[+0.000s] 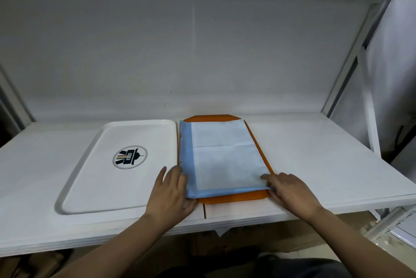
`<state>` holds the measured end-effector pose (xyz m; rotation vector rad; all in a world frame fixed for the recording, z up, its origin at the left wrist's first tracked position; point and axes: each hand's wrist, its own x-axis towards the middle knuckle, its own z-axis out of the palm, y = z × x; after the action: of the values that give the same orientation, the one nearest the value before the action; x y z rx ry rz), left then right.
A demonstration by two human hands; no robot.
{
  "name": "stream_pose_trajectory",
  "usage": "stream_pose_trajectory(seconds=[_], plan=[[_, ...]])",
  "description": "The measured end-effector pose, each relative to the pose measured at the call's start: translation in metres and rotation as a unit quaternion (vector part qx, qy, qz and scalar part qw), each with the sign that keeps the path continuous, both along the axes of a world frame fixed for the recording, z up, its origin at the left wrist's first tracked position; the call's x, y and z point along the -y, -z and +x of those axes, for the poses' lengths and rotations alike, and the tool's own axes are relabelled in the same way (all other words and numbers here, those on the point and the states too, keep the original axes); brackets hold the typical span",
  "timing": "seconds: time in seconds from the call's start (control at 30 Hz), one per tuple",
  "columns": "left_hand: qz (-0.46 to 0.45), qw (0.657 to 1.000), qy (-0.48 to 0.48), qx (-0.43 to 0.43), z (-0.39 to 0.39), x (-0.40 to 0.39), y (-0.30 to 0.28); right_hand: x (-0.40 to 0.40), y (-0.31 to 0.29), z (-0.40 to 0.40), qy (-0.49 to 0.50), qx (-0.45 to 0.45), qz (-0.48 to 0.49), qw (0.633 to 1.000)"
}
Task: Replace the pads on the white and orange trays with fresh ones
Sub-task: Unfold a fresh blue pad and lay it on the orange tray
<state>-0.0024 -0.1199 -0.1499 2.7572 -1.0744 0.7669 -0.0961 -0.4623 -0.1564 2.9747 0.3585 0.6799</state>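
Pad [222, 158] on orange tray [236, 197], both hands gripping its near corners

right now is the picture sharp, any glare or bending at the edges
Head view: soft even light, no hard glare; pad and white tray logo sharp; wide-angle lens bows the shelf edge and uprights; both hands cast only faint shadows.

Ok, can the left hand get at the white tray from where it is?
Probably yes: the left hand grips the blue pad at its near left corner, right beside the bare white tray, with nothing between them.
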Motion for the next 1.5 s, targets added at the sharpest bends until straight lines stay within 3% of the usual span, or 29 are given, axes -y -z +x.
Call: stream_pose_trajectory(seconds=[0.13,0.23,0.47,0.7,1.5], plan=[[0.029,0.997,0.061,0.048,0.0,0.024,-0.005,-0.001,-0.004,0.006,-0.033,-0.001,-0.067,0.997],[0.103,0.988,0.114,0.029,0.002,0.038,0.003,-0.001,-0.002,0.006,-0.034,0.0,-0.085,0.996],[0.201,0.974,0.103,0.021,0.012,0.034,0.005,-0.003,0.001,0.005,-0.037,0.004,-0.113,0.993],[0.151,0.984,0.094,0.007,0.014,0.037,-0.008,-0.006,0.003,0.004,-0.014,0.015,-0.101,0.995],[0.2,0.977,0.064,-0.028,0.037,0.04,-0.003,-0.021,-0.004,0.012,0.068,-0.026,-0.056,0.996]])
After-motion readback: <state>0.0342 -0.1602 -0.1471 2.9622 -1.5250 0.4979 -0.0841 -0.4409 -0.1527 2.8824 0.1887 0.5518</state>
